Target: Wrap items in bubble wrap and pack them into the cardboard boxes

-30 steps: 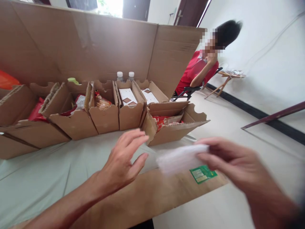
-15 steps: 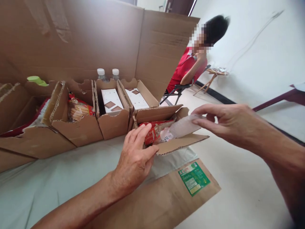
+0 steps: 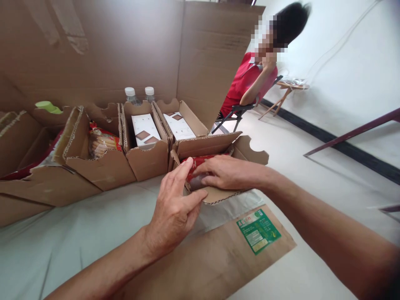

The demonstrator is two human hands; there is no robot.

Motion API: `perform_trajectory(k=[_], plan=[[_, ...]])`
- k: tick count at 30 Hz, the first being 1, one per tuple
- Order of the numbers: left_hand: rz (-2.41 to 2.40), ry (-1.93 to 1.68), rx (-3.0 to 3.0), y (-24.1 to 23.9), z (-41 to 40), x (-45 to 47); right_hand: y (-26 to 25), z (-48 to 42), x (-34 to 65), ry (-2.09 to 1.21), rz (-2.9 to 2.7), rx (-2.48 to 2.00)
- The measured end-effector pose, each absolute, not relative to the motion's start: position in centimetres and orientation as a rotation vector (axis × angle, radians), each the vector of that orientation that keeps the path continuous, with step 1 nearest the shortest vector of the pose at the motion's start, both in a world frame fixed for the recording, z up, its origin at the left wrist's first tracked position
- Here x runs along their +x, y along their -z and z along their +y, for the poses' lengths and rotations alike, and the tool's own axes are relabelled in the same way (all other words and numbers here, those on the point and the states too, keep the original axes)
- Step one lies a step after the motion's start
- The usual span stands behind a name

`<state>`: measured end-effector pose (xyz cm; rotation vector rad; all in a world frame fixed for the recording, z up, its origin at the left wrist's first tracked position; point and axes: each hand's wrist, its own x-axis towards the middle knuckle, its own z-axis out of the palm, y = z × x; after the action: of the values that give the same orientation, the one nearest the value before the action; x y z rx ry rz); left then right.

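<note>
My left hand [image 3: 175, 202] grips the near left corner of a small open cardboard box [image 3: 221, 195], fingers along its left end and thumb on the front rim. Down inside this box is my right hand [image 3: 223, 171], its fingers and thumb bent onto a translucent plastic packet [image 3: 197, 182]. The fingertips are partly hidden. Behind them lies a red printed packet [image 3: 200, 161], mostly covered by the right hand.
A row of cardboard bins stands to the left: one holds a bag of stick-shaped snacks [image 3: 103, 143], two hold white boxes [image 3: 145, 129]. Two white-capped bottles [image 3: 130, 92] stand behind, before a tall cardboard panel [image 3: 125, 50]. A person in red [image 3: 243, 85] sits beyond.
My right hand has moved left and down into the box, and the translucent packet it pinched at the right end is now folded in under it. The left hand stays at the corner.
</note>
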<state>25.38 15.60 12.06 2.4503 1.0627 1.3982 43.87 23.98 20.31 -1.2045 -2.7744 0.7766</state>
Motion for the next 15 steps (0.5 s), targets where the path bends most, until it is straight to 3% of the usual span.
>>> perform_trajectory(k=[3,8,12,15], plan=[[1.144,-1.390,2.409,-11.7,15.1,24.7,-22.0,22.6,46.0,-0.695,-2.575,-1.257],[1.341,-1.320,2.050,-9.5,12.5,22.4,-21.0,17.6,54.5,-0.191,-1.763,-1.665],[1.271,-1.038,1.729,-7.2,12.4,22.5,-15.0,16.8,57.6,-0.550,-1.531,-1.686],[1.185,-1.057,1.675,-6.2,14.2,24.4,-11.3,18.3,56.0,-0.875,-1.505,-1.463]])
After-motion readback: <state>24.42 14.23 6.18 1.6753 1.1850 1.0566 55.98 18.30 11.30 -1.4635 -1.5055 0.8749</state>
